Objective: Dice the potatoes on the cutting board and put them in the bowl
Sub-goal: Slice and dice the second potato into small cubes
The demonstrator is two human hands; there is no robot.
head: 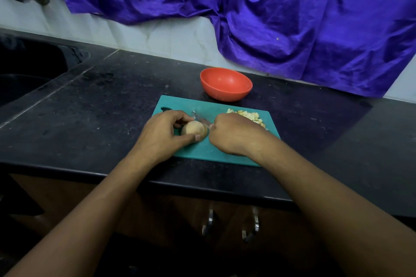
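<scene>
A teal cutting board (202, 149) lies on the black counter. My left hand (161, 134) pins a tan potato (193, 130) to the board between thumb and fingers. My right hand (234, 134) is closed around a knife handle, which the fist hides. The knife blade (200, 119) points away from me and rests against the potato's right side. A heap of pale diced potato (249, 116) sits at the board's far right corner, partly behind my right hand. An orange bowl (226, 84) stands just beyond the board; its inside looks bare.
A dark sink (29, 74) is sunk into the counter at the left. Purple cloth (270, 18) hangs over the tiled wall behind the bowl. The counter's front edge (180, 183) runs just below the board, with cabinet handles (210, 220) beneath it.
</scene>
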